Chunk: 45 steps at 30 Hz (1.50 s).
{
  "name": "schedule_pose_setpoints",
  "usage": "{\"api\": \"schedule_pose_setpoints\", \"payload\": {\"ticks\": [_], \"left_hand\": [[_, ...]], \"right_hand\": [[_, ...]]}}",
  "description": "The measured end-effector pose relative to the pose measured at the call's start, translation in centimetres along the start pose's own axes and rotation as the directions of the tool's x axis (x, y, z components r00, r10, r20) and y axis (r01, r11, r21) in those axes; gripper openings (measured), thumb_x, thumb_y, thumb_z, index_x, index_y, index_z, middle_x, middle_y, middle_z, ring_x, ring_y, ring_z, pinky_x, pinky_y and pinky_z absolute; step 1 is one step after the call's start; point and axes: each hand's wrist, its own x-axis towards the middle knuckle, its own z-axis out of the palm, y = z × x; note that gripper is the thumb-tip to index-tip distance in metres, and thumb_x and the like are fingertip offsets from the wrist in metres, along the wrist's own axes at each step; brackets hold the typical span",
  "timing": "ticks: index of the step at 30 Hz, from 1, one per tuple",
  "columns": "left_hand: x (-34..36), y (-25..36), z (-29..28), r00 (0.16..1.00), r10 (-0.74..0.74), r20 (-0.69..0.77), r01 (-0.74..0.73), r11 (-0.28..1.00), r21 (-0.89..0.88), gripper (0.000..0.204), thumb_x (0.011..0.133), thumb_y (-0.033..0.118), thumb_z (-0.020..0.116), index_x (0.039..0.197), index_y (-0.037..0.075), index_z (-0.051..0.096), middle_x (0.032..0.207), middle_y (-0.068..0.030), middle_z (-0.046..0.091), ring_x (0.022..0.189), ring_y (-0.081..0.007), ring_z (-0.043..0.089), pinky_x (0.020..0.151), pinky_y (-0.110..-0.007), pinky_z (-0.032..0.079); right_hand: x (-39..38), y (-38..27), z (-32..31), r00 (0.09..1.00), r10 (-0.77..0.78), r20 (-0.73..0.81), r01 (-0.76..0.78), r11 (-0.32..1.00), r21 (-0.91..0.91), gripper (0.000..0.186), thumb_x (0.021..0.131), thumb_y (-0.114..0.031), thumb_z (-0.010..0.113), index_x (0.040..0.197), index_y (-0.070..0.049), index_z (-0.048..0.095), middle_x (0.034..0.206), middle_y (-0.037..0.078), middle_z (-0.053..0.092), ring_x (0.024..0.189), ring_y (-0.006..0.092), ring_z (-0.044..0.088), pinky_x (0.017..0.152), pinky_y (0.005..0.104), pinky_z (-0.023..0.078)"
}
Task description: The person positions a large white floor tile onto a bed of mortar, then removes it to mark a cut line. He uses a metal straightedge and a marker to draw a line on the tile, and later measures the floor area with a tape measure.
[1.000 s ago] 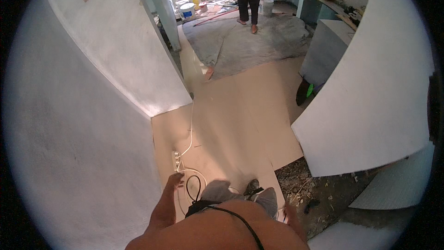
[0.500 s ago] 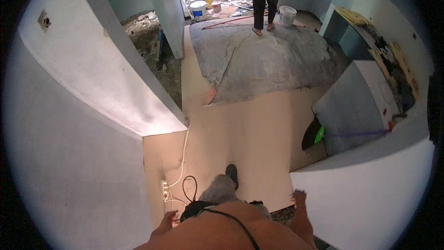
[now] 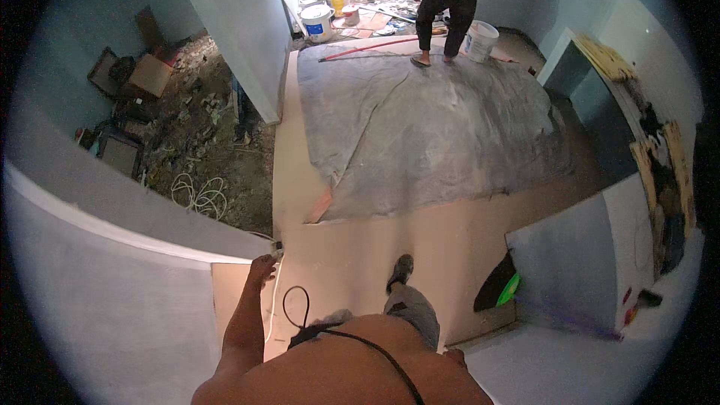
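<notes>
My left hand (image 3: 262, 270) hangs beside the corner of the left wall (image 3: 225, 247), fingers apart and empty, above a white cable (image 3: 273, 307) on the beige tiled floor (image 3: 352, 255). My right hand (image 3: 454, 358) is low at my right side, mostly hidden by my body; its fingers are unclear. A black cord (image 3: 375, 349) crosses my torso and loops at the left. My booted foot (image 3: 400, 270) is forward on the tiles, short of a large grey sheet (image 3: 420, 142) on the floor ahead.
A co-worker (image 3: 446, 7) stands on the sheet beside a white bucket (image 3: 481, 41). More buckets (image 3: 317, 26) and a red pole (image 3: 367, 47) are behind. Left, a rubble-strewn room (image 3: 195, 120) holds coiled cable (image 3: 199, 195). At right are a ledge with boards (image 3: 679, 180) and a low partition (image 3: 562, 262).
I have moved forward: the sheet is closer and the rubble room has opened at left. My stepping foot has changed. The co-worker has shifted right and bent the legs.
</notes>
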Motion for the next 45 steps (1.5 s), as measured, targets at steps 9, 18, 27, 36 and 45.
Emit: {"api": "schedule_pose_setpoints", "payload": {"ticks": [9,18,27,36,45], "left_hand": [[0.8,1.5,11.3,0.885,-0.450,-0.117,0.444,0.893,-0.074,0.041,0.079,0.032,0.068,0.110,0.007,0.057,0.102,-0.0124,0.057,0.087,-0.0310,0.060,0.070,-0.047,0.054],[12.9,8.1,17.0,0.705,-0.708,-0.028,0.685,0.691,-0.231,0.043,0.078,0.032,0.070,0.110,0.007,0.056,0.101,-0.0128,0.057,0.085,-0.0308,0.061,0.067,-0.047,0.055],[38.4,43.1,18.2,0.970,-0.189,-0.151,0.159,0.969,-0.188,0.051,0.081,0.033,0.067,0.121,0.007,0.049,0.104,-0.0082,0.058,0.090,-0.0277,0.060,0.068,-0.044,0.054],[53.1,61.3,26.1,0.950,-0.236,-0.202,0.197,0.960,-0.199,0.055,0.079,0.035,0.068,0.122,0.008,0.048,0.108,-0.0102,0.054,0.090,-0.0279,0.057,0.073,-0.044,0.052],[54.8,58.1,32.8,0.993,-0.101,0.065,0.064,0.903,0.425,0.046,0.079,0.027,0.067,0.116,0.003,0.053,0.105,-0.0168,0.056,0.090,-0.0346,0.057,0.070,-0.046,0.051]], "right_hand": [[14.5,-43.9,-23.7,0.949,-0.065,-0.308,0.154,0.949,0.275,0.032,0.085,-0.030,0.057,0.092,0.002,0.057,0.077,0.013,0.062,0.049,0.0233,0.048,0.046,0.0393,0.042],[26.9,-68.2,-28.5,0.939,-0.189,-0.286,0.269,0.924,0.271,0.025,0.084,-0.023,0.058,0.093,0.001,0.057,0.074,0.013,0.059,0.045,0.0219,0.043,0.042,0.0390,0.040],[32.1,-71.2,-25.0,0.976,0.219,0.004,-0.198,0.872,0.447,0.014,0.086,-0.016,0.051,0.087,-0.004,0.056,0.068,0.011,0.054,0.047,0.0184,0.039,0.043,0.0358,0.035],[50.6,-88.3,-32.6,0.987,0.161,-0.026,-0.145,0.938,0.316,0.018,0.085,-0.017,0.052,0.093,-0.002,0.057,0.072,0.013,0.060,0.047,0.0215,0.049,0.039,0.0372,0.039],[57.3,-144.2,-39.2,0.922,-0.387,-0.009,0.383,0.915,-0.129,0.026,0.077,-0.027,0.061,0.069,-0.003,0.059,0.050,0.003,0.047,0.043,0.0171,0.044,0.044,0.0344,0.036]]}}
